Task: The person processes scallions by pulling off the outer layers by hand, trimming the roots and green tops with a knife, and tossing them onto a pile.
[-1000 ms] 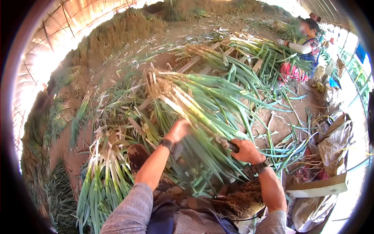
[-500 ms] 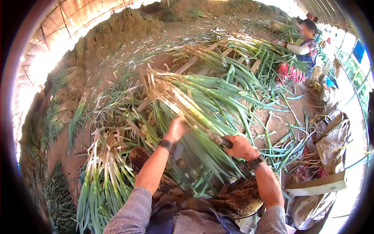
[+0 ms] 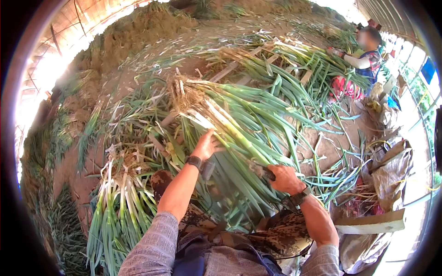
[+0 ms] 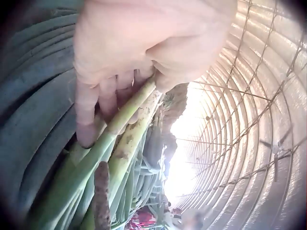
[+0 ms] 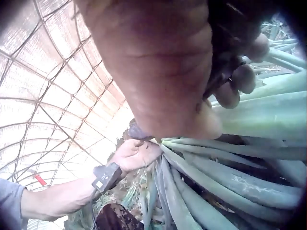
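Note:
Long green onions (image 3: 248,145) with muddy roots lie in a heap before me, roots up at the far left and leaves spreading to the right. My left hand (image 3: 206,147) grips pale stalks below the roots; in the left wrist view its fingers curl behind a green onion stalk (image 4: 127,112), thumb in front. My right hand (image 3: 286,179) holds a knife-like tool by its dark handle (image 3: 268,173), just over the stalks. The tool's narrow, dirt-caked blade (image 4: 101,191) lies along the stalks in the left wrist view.
Another bunch of onions (image 3: 122,202) with white stems hangs at the left. Beyond the heap, more onions (image 3: 281,76) lie across wooden slats, with another person (image 3: 363,62) behind them. At right are a wooden board (image 3: 370,223) and a crumpled sack (image 3: 391,170).
My right hand shifted left with the tool, then back right and slightly nearer me. My left hand slid a little up the stalks toward the roots. The onion heap stays in place.

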Demonstrator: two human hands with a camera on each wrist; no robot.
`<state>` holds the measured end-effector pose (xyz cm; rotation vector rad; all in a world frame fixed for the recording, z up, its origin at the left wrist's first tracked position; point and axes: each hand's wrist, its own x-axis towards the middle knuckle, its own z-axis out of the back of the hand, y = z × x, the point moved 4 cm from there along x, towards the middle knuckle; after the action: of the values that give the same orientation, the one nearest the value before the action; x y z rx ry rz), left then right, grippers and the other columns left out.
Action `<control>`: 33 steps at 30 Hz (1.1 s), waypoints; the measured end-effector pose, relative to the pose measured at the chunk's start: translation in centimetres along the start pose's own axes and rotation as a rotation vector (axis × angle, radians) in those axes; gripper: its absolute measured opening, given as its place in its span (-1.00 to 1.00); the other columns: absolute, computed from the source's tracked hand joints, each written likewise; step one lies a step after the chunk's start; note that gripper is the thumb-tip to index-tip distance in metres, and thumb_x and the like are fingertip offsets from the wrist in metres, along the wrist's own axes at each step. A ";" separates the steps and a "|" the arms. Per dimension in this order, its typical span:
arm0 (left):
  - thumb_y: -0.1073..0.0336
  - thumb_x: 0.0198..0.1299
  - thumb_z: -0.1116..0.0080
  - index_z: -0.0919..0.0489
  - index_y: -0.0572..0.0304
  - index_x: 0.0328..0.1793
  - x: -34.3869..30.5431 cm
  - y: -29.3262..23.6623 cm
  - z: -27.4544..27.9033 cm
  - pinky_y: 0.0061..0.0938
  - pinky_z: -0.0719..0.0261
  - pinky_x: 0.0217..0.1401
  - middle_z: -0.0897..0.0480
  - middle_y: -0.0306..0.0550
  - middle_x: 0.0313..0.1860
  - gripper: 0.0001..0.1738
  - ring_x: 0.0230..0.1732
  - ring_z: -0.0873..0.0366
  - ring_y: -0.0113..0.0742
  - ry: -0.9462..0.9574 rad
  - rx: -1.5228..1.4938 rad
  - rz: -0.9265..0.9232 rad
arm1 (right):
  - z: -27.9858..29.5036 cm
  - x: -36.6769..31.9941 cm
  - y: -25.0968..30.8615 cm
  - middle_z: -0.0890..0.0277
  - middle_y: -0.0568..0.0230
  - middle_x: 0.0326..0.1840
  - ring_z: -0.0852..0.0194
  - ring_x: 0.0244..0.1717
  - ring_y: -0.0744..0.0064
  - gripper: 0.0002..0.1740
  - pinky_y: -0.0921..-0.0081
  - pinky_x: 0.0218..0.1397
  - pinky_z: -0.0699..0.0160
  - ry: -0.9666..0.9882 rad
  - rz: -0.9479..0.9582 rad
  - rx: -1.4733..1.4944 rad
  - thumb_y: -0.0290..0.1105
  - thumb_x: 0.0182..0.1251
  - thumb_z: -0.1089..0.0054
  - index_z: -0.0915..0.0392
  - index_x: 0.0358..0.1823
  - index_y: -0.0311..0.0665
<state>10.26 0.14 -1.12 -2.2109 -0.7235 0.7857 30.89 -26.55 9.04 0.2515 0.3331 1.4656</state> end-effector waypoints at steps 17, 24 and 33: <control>-0.12 0.43 -0.10 0.00 0.14 0.66 -1.5 1.3 -1.0 0.34 -0.58 0.15 0.04 0.37 0.64 -0.12 0.33 -0.40 0.42 -0.120 0.185 0.096 | 1.0 -0.2 0.9 -0.66 -0.06 -0.31 -0.63 -0.23 -0.16 -0.64 0.02 -0.10 -0.58 -0.080 0.043 0.120 -0.30 0.13 -0.23 -0.66 -0.01 -0.15; 0.00 0.44 -0.14 -0.37 0.10 0.36 -1.3 3.2 -0.3 -0.01 -0.67 0.05 -0.56 0.06 0.17 -0.47 0.12 -0.61 0.00 -0.128 0.132 0.004 | 1.5 -0.9 -0.5 -0.65 -0.09 -0.31 -0.63 -0.19 -0.14 -0.59 0.04 -0.07 -0.59 0.017 0.041 0.158 -0.24 0.10 -0.26 -0.66 0.00 -0.18; 0.20 0.50 -0.02 -0.50 0.17 0.25 -5.4 6.5 -6.1 -0.13 -0.69 0.12 -0.65 -0.10 0.09 -0.68 0.10 -0.64 -0.21 0.237 0.117 0.028 | 2.9 -0.3 0.5 -0.68 -0.06 -0.26 -0.66 -0.20 -0.12 -0.58 0.08 -0.10 -0.63 -0.237 0.032 0.212 -0.30 0.13 -0.32 -0.63 0.06 -0.17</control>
<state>12.63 -9.96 -0.58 -2.1651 -0.5185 0.5518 31.47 -26.69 11.94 0.5977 0.2927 1.4154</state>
